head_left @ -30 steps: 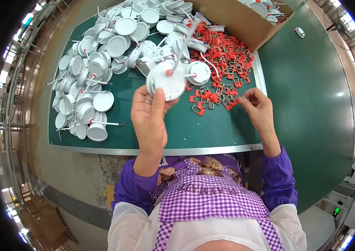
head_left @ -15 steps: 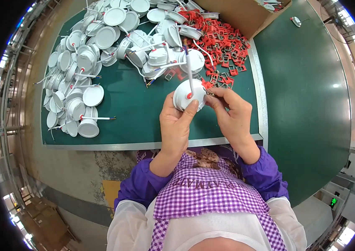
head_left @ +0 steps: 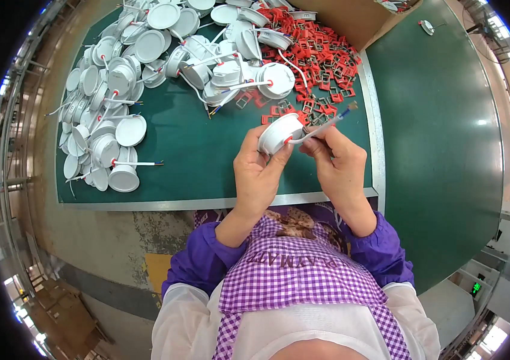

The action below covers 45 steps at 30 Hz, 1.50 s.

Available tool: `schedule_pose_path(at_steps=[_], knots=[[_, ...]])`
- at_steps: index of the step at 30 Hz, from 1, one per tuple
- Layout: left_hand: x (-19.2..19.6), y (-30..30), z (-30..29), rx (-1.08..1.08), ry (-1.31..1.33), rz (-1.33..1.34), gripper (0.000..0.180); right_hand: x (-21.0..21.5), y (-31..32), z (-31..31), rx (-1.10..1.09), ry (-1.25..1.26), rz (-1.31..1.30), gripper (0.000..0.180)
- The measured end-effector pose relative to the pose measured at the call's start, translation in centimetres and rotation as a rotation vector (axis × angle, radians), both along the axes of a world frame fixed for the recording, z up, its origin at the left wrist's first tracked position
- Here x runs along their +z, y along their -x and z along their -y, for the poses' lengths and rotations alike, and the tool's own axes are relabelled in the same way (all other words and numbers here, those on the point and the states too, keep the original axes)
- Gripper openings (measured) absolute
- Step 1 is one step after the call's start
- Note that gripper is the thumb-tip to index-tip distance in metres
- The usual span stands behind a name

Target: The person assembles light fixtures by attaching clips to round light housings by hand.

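Observation:
My left hand (head_left: pixel 259 171) grips a round white lamp housing (head_left: pixel 279 132) above the near part of the green table (head_left: pixel 207 162). The housing's white lead (head_left: pixel 327 123) runs off to the right. My right hand (head_left: pixel 336 162) touches the housing's right side, fingers pinched at a small red clip piece; the piece itself is mostly hidden. Both hands meet just in front of the pile of red clips (head_left: pixel 321 66).
Several white lamp housings with leads lie heaped at the table's left (head_left: pixel 108 132) and far middle (head_left: pixel 225 66). A brown cardboard box (head_left: pixel 351 18) stands at the far right. A metal rim (head_left: pixel 207 201) edges the table near me. A darker green surface (head_left: pixel 441 132) lies to the right.
My left hand lifted a housing from the far pile and drew it toward me. My right hand left the red clips and joined it at the housing's side.

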<state>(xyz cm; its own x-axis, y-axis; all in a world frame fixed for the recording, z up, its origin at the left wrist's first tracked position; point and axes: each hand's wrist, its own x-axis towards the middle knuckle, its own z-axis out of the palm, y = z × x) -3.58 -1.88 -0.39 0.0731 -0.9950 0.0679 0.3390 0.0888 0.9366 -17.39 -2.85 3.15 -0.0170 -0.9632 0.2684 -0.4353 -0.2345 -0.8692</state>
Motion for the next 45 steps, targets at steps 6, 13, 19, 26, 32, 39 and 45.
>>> schedule_pose_path(at_steps=[6,13,19,26,32,39,45], knots=[[0.2,-0.4,0.0,-0.036,-0.013,0.051,0.028,-0.5,0.1,-0.3,0.006,-0.039,0.105,0.008],[-0.4,-0.9,-1.5,-0.1,-0.048,0.073,0.028,-0.7,0.3,-1.8,0.02,-0.213,0.239,0.008],[-0.1,-0.9,-2.3,-0.15,-0.149,-0.028,0.029,-2.7,0.9,-2.5,0.021,-0.058,0.033,0.009],[0.0,-1.5,-4.2,-0.207,-0.181,0.035,0.029,-0.5,1.9,-3.3,0.074,-0.44,0.319,0.036],[1.3,-1.8,-4.7,-0.248,-0.193,0.022,0.028,1.8,2.7,-3.6,0.182,-0.504,0.236,0.048],[1.1,-2.4,-4.6,-0.322,-0.295,-0.039,0.029,-0.3,2.6,-3.9,0.147,-0.62,0.445,0.044],[3.2,-3.9,-2.8,-0.162,-0.125,0.419,0.036,-2.0,4.6,-0.3,0.144,-0.468,-0.083,0.038]])
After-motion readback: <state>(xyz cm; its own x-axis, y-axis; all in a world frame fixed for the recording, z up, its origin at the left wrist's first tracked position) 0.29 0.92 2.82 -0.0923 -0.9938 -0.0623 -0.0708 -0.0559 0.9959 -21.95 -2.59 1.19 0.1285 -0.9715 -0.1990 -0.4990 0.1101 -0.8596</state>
